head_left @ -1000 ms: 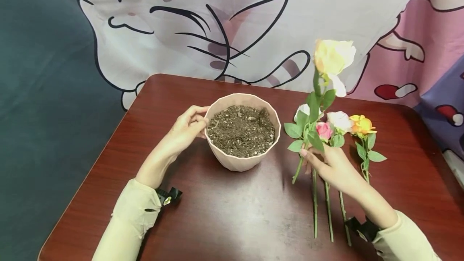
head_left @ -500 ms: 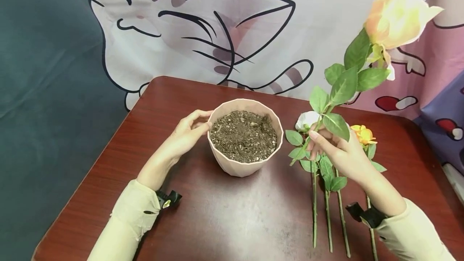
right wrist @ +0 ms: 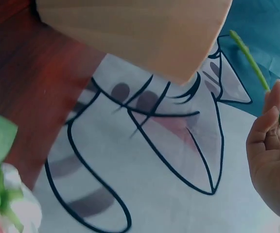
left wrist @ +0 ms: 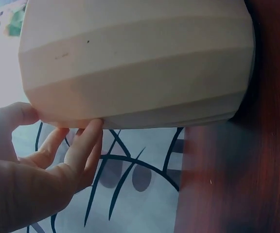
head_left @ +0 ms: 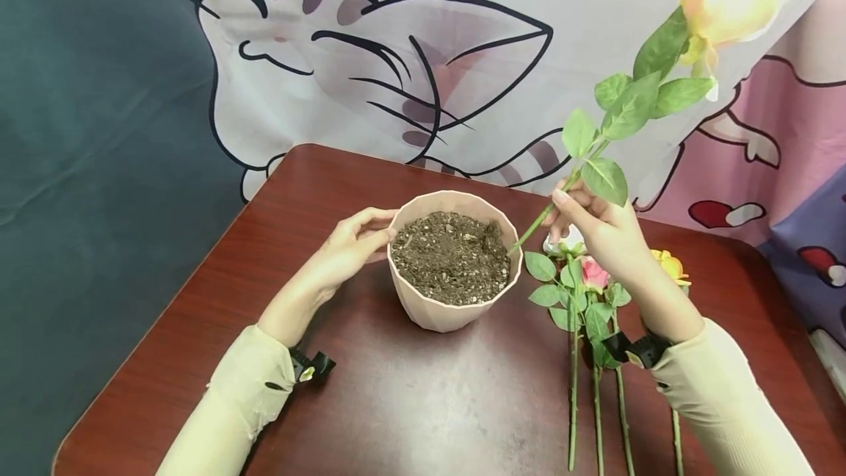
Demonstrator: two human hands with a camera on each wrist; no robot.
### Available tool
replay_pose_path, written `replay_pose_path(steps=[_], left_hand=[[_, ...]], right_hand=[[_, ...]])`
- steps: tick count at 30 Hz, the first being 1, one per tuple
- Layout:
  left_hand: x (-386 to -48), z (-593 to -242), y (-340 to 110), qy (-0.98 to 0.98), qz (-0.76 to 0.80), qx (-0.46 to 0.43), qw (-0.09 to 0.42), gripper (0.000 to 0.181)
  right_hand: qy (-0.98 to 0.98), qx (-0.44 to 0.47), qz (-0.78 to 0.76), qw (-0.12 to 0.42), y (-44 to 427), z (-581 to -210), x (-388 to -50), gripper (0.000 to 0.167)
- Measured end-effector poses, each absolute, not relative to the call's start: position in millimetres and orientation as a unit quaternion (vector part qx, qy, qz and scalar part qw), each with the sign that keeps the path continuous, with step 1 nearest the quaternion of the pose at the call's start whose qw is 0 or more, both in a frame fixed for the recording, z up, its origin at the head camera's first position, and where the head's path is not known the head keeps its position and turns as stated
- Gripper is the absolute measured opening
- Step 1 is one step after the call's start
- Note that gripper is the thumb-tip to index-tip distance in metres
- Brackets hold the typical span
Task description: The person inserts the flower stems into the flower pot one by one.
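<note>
The right hand [head_left: 611,233] pinches the green stem [head_left: 543,216] of a large peach-yellow rose [head_left: 730,2], tilted with its bloom up to the right. In the head view its lower end overlaps the right rim of a pale pot [head_left: 439,316] of dark soil [head_left: 452,255]. In the right wrist view the stem's end [right wrist: 247,53] stands free past the pot's rim [right wrist: 191,80]. At the pot's left side, the left hand [head_left: 346,248] touches it near the rim; in the left wrist view the left hand [left wrist: 43,170] rests fingertips on the pale wall [left wrist: 140,73].
Right of the pot on the brown table [head_left: 396,402] lie several flowers, among them a white bloom [head_left: 565,239], a pink rose [head_left: 593,274] and a yellow one [head_left: 670,267]. Behind the table hangs a curtain [head_left: 489,79] with a cartoon cat.
My right hand has raised the peach-yellow rose off the other flowers, and the stem's lower end has come up and left to the pot's rim. The left hand stays at the pot.
</note>
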State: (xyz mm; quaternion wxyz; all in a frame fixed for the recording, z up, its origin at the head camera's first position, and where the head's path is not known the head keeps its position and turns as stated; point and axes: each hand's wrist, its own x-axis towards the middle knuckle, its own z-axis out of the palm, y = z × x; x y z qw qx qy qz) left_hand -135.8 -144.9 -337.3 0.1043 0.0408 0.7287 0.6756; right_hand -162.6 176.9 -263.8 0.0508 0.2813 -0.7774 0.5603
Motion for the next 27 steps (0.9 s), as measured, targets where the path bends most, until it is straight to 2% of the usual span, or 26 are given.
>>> replay_pose_path(steps=[3,6,12,18,22,27], left_hand=[[-136,-337,-145,0.724,0.680,0.036,0.108,0.037],[-134,-337,-146,0.725,0.679,0.029,0.107,0.037],[-134,-338,-145,0.718,0.688,0.024,0.106,0.037],[-134,-338,-144,0.717,0.689,0.021,0.105,0.036],[-133,-339,-143,0.715,0.690,0.020,0.106,0.036],[-133,-339,-141,0.708,0.698,0.021,0.104,0.036]], right_hand=[[-0.760,0.249,0.600,0.021,171,-263,-169,0.011],[-0.759,0.243,0.604,0.017,163,-263,-177,0.011],[-0.785,0.261,0.561,0.028,144,-263,-193,0.011],[-0.796,0.272,0.540,-0.004,122,-269,-204,0.015],[-0.821,0.273,0.501,-0.026,111,-274,-210,0.021],[-0.876,0.291,0.384,-0.001,103,-281,-216,0.021]])
